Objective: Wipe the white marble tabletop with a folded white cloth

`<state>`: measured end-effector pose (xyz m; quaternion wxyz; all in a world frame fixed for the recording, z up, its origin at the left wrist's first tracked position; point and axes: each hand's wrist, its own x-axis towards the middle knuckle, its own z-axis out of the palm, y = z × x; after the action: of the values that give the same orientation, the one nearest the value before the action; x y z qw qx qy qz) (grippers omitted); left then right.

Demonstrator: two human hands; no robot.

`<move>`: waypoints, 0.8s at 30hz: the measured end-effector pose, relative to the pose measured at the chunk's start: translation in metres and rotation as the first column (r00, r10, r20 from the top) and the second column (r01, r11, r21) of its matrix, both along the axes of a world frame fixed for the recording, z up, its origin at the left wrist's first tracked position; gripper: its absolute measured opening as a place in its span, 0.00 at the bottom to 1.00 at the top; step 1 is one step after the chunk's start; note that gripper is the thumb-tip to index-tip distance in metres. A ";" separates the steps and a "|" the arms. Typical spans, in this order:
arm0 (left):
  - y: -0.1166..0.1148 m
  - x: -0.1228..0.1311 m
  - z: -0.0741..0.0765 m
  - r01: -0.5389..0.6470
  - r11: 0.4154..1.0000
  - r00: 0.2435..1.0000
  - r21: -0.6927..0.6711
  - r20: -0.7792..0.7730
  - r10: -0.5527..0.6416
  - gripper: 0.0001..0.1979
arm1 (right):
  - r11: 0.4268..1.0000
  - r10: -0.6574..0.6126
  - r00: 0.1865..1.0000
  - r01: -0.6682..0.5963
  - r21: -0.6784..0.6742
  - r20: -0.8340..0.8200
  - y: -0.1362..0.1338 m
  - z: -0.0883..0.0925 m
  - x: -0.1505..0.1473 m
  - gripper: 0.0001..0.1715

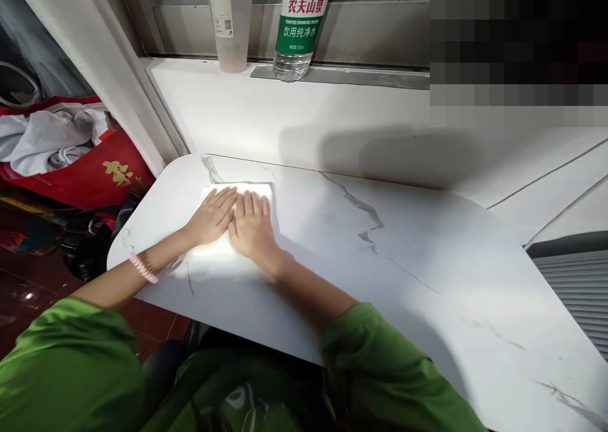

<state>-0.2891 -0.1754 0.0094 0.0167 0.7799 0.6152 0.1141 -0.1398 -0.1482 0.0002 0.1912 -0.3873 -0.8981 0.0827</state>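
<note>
A white square sheet [261, 189], perhaps paper or folded cloth, lies flat near the left end of the white marbled table [323, 248]. Both hands press down on it with palms lowered. My left hand [211, 216] has its fingers stretched out, angled up and to the right. Beside it, my right hand [251, 223] lies flat with fingers pointing away from me, its thumb side against the left hand. Bright light washes out the sheet's surface, so I cannot tell whether anything is printed on it. A pink coiled band [143, 268] circles my left wrist.
On the ledge behind the table stand a clear water bottle [297, 36] with a green label and a tall translucent cup [232, 26]. A red bag [102, 172] holding white cloth is at the left. Grey ridged material [572, 286] lies beyond the right edge.
</note>
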 end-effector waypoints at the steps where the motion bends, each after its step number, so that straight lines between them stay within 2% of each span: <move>1: -0.020 -0.007 0.002 -0.003 1.000 1.000 0.001 0.003 0.003 0.26 | 0.999 0.033 0.999 -0.032 -0.024 0.016 -0.016 0.003 -0.006 0.36; 4: -0.084 -0.030 0.006 -0.054 0.998 0.998 0.013 0.010 0.054 0.27 | 0.984 0.169 0.985 -0.166 -0.070 0.043 -0.061 0.011 -0.027 0.40; 7: -0.137 -0.055 0.007 -0.138 0.990 0.990 0.015 0.016 0.137 0.26 | 0.948 0.314 0.949 -0.313 -0.053 0.021 -0.090 0.018 -0.051 0.40; 9: -0.155 -0.073 0.008 -0.200 0.980 0.980 0.024 0.018 0.199 0.26 | 0.922 0.385 0.923 -0.384 -0.051 0.006 -0.095 0.023 -0.071 0.39; 11: -0.156 -0.091 0.011 -0.260 0.965 0.966 0.032 0.010 0.260 0.26 | 0.903 0.426 0.905 -0.424 -0.068 0.005 -0.089 0.026 -0.091 0.38; 13: -0.139 -0.106 0.011 -0.287 0.958 0.958 0.023 -0.006 0.287 0.26 | 0.906 0.419 0.908 -0.417 -0.077 0.005 -0.074 0.025 -0.107 0.37; 15: -0.106 -0.116 0.010 -0.267 0.964 0.963 0.004 -0.019 0.267 0.27 | 0.931 0.359 0.933 -0.358 -0.067 -0.007 -0.051 0.021 -0.117 0.37; 18: -0.035 -0.121 0.008 -0.195 0.981 0.980 -0.019 -0.031 0.195 0.28 | 0.973 0.222 0.975 -0.223 -0.050 -0.029 -0.004 0.014 -0.118 0.37; 21: 0.042 -0.112 0.008 -0.132 0.990 0.990 -0.050 -0.054 0.129 0.27 | 0.994 0.095 0.995 -0.096 -0.043 -0.024 0.053 0.010 -0.109 0.35; 24: 0.099 -0.096 0.008 -0.111 0.992 0.993 -0.057 -0.050 0.108 0.27 | 0.999 -0.001 0.999 0.000 -0.032 -0.032 0.099 0.007 -0.097 0.33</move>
<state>-0.3846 -0.0766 0.0178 0.0192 0.7465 0.6604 0.0784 -0.2367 -0.0496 0.0068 0.1994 -0.3890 -0.8934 0.1034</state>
